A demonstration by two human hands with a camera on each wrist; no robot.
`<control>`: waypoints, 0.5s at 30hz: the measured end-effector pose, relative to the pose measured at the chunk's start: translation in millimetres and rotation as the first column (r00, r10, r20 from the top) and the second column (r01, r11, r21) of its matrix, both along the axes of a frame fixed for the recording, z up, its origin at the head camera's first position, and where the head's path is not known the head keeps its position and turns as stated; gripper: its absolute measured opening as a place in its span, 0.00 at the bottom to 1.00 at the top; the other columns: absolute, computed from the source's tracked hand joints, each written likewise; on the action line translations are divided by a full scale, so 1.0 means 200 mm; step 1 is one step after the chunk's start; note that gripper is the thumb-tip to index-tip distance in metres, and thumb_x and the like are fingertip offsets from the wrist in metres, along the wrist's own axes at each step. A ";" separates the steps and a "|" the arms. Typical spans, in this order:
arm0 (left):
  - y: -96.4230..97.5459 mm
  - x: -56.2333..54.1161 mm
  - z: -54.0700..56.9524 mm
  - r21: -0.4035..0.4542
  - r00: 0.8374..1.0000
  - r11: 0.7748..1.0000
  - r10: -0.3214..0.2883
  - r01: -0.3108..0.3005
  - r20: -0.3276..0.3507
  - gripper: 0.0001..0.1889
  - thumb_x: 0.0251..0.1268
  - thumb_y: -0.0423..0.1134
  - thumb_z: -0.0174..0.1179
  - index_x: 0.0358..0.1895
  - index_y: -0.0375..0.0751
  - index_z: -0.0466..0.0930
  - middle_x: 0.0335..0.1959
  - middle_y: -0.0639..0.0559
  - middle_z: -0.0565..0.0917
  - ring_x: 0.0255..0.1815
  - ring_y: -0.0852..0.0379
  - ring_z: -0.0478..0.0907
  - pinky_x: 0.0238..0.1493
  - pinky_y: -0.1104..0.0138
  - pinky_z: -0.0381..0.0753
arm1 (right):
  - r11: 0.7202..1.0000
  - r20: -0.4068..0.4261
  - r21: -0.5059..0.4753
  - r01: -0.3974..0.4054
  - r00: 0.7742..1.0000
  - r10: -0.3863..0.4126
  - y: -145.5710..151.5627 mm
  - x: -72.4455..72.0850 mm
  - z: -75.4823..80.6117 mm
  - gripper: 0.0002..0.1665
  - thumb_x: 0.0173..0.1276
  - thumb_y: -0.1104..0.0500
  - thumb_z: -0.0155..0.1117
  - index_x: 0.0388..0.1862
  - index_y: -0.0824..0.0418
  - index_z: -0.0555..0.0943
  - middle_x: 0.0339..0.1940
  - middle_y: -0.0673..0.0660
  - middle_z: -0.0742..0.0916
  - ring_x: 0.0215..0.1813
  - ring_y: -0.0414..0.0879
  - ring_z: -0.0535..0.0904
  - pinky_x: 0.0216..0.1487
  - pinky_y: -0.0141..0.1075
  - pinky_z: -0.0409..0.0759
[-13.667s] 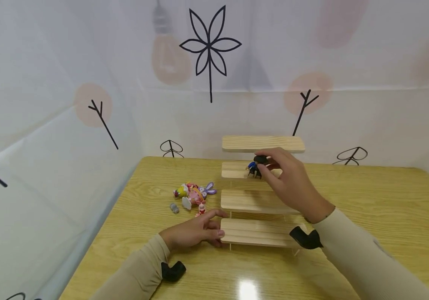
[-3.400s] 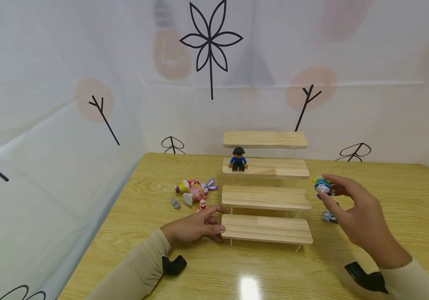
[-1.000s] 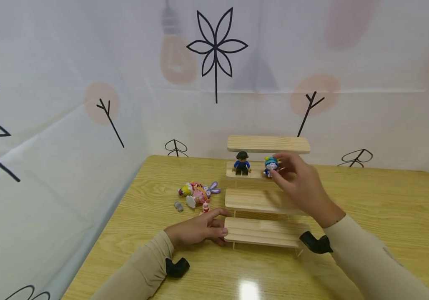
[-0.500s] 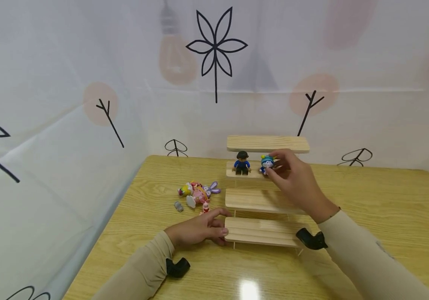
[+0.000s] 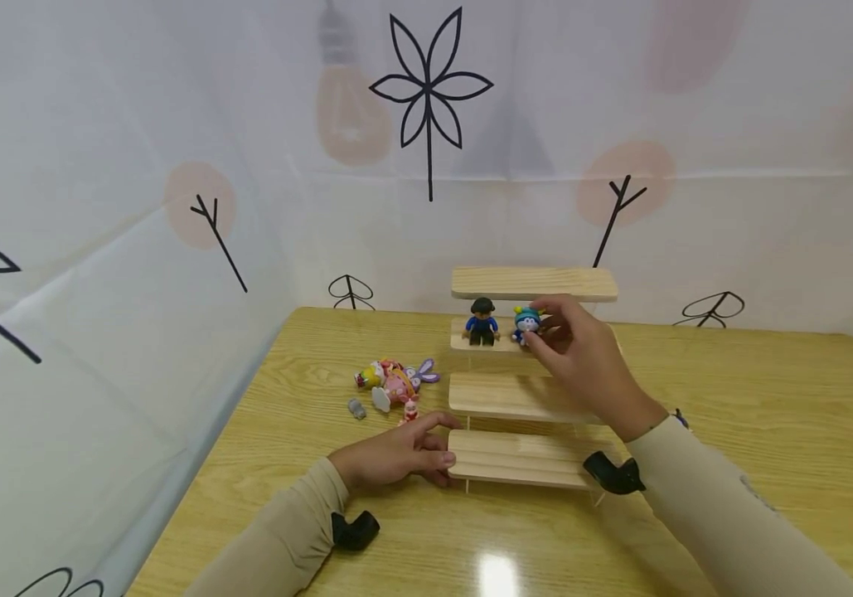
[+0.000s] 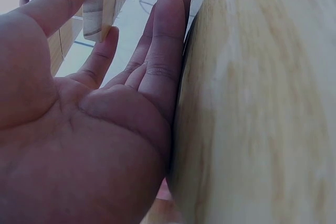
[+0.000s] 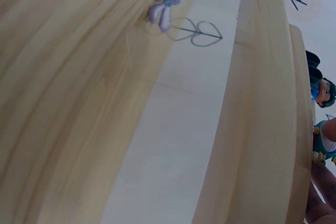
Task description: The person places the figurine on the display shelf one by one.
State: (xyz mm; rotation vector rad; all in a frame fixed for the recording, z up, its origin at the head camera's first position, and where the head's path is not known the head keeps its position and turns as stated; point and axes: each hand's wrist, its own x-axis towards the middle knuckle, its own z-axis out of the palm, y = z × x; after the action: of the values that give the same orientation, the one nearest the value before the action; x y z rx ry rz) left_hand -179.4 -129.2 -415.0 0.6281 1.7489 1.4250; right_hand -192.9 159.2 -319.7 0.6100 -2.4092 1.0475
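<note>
A stepped wooden display shelf (image 5: 516, 458) stands mid-table on clear supports. My left hand (image 5: 392, 452) holds the left end of its lowest board, thumb in front; in the left wrist view the board end (image 6: 94, 9) sits between thumb and finger. On the second board from the top, my right hand (image 5: 583, 365) pinches a small figurine (image 5: 526, 322) with a blue hat and white face, upright at the board's surface. Just left of it stands a toy figure (image 5: 482, 323) with black cap and blue top. In the right wrist view, the fingers (image 7: 324, 182) show only at the edge.
Left of the shelf lie several toys: a pink-dressed figure with purple rabbit ears (image 5: 399, 385), a small red-and-white figure (image 5: 410, 410) and a grey piece (image 5: 356, 408). Another small blue toy (image 5: 680, 419) is mostly hidden behind the right sleeve. A printed cloth (image 5: 516, 224) hangs behind.
The black-capped figure, earlier in my right hand, now stands on the board. My right hand has brought the blue-hatted figurine from the right and shifted it left beside that figure. Left hand stays put.
</note>
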 end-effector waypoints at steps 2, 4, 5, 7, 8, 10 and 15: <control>0.00 0.00 0.00 0.001 1.000 1.000 0.003 -0.003 0.001 0.26 0.77 0.46 0.54 0.73 0.49 0.58 0.53 0.41 0.83 0.50 0.48 0.86 0.58 0.62 0.83 | 1.000 -0.009 0.009 0.005 1.000 -0.005 0.00 0.00 0.00 0.23 0.69 0.65 0.66 0.61 0.66 0.73 0.43 0.63 0.87 0.41 0.53 0.87 0.42 0.46 0.87; 0.00 0.00 0.00 0.001 1.000 1.000 0.007 -0.007 0.003 0.26 0.77 0.45 0.54 0.72 0.49 0.58 0.53 0.41 0.83 0.50 0.48 0.86 0.58 0.62 0.83 | 1.000 -0.018 0.017 0.008 1.000 -0.007 0.00 -0.01 0.00 0.23 0.69 0.65 0.67 0.61 0.66 0.73 0.43 0.61 0.87 0.41 0.51 0.87 0.41 0.44 0.87; 0.00 0.00 0.00 0.002 1.000 1.000 0.009 -0.009 0.003 0.26 0.78 0.45 0.54 0.72 0.49 0.59 0.53 0.41 0.83 0.49 0.48 0.86 0.58 0.62 0.83 | 1.000 -0.022 0.021 0.010 1.000 -0.009 0.00 -0.01 -0.01 0.23 0.69 0.65 0.67 0.61 0.66 0.73 0.43 0.61 0.87 0.41 0.50 0.86 0.41 0.43 0.87; 0.00 0.00 0.01 0.003 1.000 1.000 0.012 -0.012 0.005 0.25 0.78 0.45 0.54 0.72 0.49 0.59 0.53 0.41 0.83 0.49 0.47 0.86 0.58 0.62 0.83 | 1.000 -0.022 0.019 0.009 1.000 -0.009 0.00 -0.01 -0.01 0.23 0.69 0.65 0.67 0.61 0.66 0.73 0.43 0.61 0.86 0.40 0.50 0.86 0.40 0.42 0.87; 0.01 0.00 0.01 0.002 1.000 1.000 0.013 -0.013 0.007 0.25 0.78 0.44 0.54 0.72 0.49 0.59 0.53 0.42 0.83 0.49 0.48 0.86 0.58 0.61 0.83 | 1.000 -0.017 0.015 0.010 1.000 -0.010 0.00 -0.02 -0.01 0.23 0.69 0.65 0.66 0.61 0.66 0.73 0.43 0.61 0.86 0.40 0.51 0.86 0.41 0.42 0.87; 0.01 0.00 0.00 0.000 1.000 1.000 0.012 -0.012 0.013 0.25 0.78 0.44 0.54 0.72 0.49 0.59 0.52 0.42 0.83 0.50 0.48 0.86 0.58 0.61 0.83 | 1.000 -0.007 0.010 0.012 1.000 -0.012 0.00 -0.01 -0.01 0.22 0.70 0.65 0.66 0.61 0.66 0.73 0.43 0.62 0.86 0.41 0.51 0.86 0.41 0.42 0.87; 0.01 0.00 0.00 -0.002 1.000 1.000 0.012 -0.012 0.006 0.25 0.78 0.44 0.54 0.72 0.49 0.59 0.53 0.42 0.83 0.50 0.48 0.86 0.58 0.62 0.83 | 1.000 -0.012 0.023 0.020 1.000 -0.020 0.00 -0.02 -0.02 0.24 0.69 0.65 0.67 0.62 0.66 0.73 0.44 0.62 0.86 0.41 0.51 0.86 0.41 0.43 0.87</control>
State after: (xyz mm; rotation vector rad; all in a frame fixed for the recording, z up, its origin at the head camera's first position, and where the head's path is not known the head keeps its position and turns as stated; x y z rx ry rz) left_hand -180.1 -127.9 -415.2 0.6125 1.7514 1.4319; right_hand -195.9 159.2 -323.1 0.5970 -2.4149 1.0067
